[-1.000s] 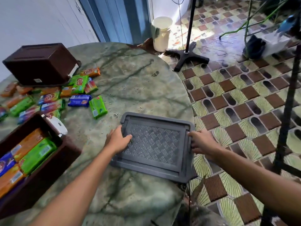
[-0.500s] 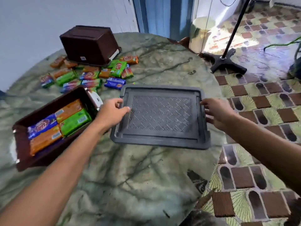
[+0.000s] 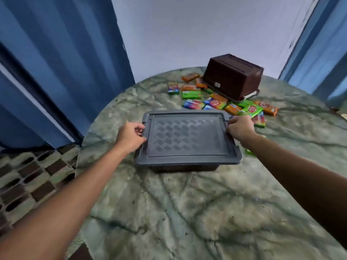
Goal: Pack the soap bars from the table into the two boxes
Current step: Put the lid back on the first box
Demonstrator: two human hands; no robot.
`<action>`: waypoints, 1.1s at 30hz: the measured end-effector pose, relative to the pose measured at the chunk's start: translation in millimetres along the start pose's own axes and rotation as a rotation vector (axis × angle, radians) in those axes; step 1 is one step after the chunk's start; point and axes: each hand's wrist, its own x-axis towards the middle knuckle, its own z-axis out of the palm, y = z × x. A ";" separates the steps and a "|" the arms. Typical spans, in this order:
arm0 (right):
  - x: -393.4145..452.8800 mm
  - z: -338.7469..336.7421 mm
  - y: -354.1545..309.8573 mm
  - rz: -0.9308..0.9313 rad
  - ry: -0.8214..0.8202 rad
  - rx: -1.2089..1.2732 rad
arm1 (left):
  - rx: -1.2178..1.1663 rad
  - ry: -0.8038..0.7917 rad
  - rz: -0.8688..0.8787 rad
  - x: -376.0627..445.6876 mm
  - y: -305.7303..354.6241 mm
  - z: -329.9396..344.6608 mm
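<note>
I see the grey ribbed plastic lid (image 3: 187, 139), on the bare table 1 second ago, now sitting on 1 dark box (image 3: 185, 167), left hand (image 3: 130, 136) and right hand (image 3: 240, 128) gripping its ends, while wrapped soap bars (image 3: 216, 104) lie loose beside the upturned brown box (image 3: 232, 76), so packing looks unfinished.

We see a dark box (image 3: 185, 167) near the middle of the desk (image 3: 187, 212), covered by a grey lid (image 3: 187, 139) with a woven relief pattern lying flat on its rim. At about one o'clock from it, a second brown box (image 3: 232, 76) stands upside down, tilted on its white-handled rim. Loose soap bars (image 3: 214, 103) in orange, green and blue wrappers lie scattered flat between the two boxes, spreading from eleven to two o'clock, several touching the overturned box.
</note>
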 end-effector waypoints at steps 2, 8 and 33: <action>7.7 15.5 -6.8 -0.029 0.010 -0.069 | 0.033 0.004 -0.002 7.5 -10.7 3.1; 17.4 32.9 -8.0 -0.107 0.030 -0.231 | 0.089 0.045 0.009 20.6 -19.3 12.2; 10.2 40.9 25.6 0.275 0.091 0.025 | -0.422 -0.112 -0.425 19.1 -39.4 23.3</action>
